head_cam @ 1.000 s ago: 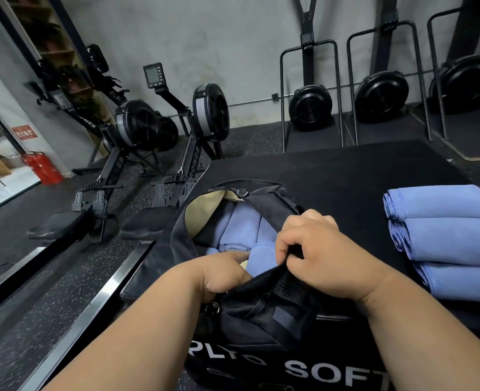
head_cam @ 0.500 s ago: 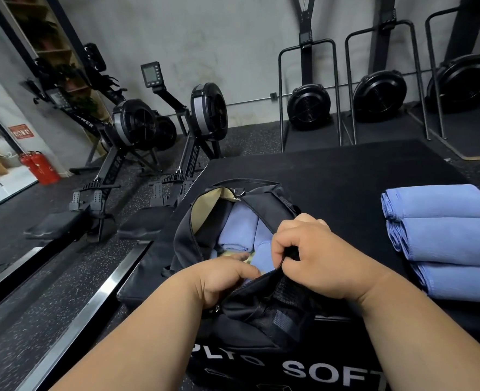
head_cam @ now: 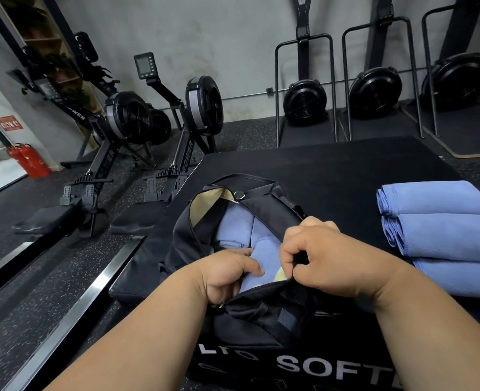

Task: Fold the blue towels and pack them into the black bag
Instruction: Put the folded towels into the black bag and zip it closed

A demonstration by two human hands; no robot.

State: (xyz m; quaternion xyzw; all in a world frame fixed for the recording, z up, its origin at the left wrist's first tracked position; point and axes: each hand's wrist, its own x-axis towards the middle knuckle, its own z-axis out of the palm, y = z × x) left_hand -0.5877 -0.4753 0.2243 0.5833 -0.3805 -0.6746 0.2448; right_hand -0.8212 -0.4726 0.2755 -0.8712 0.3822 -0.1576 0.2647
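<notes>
The black bag (head_cam: 188,238) lies open on a black padded box, its beige lining showing at the far end. Folded blue towels (head_cam: 237,230) fill its inside. My left hand (head_cam: 227,273) reaches into the near end of the opening, fingers curled against a blue towel. My right hand (head_cam: 326,258) pinches the bag's right edge by the zip and holds it up. Three folded blue towels (head_cam: 442,232) lie side by side to the right of the bag.
The padded box (head_cam: 332,170) carries white lettering on its near face. Rowing machines (head_cam: 120,131) stand on the speckled floor to the left. Black fan machines in metal frames (head_cam: 303,103) line the back wall. A red fire extinguisher (head_cam: 30,162) is at far left.
My left hand has pushed a little deeper into the bag opening. My right hand keeps its pinch on the bag edge and has barely shifted. More of the packed towels shows.
</notes>
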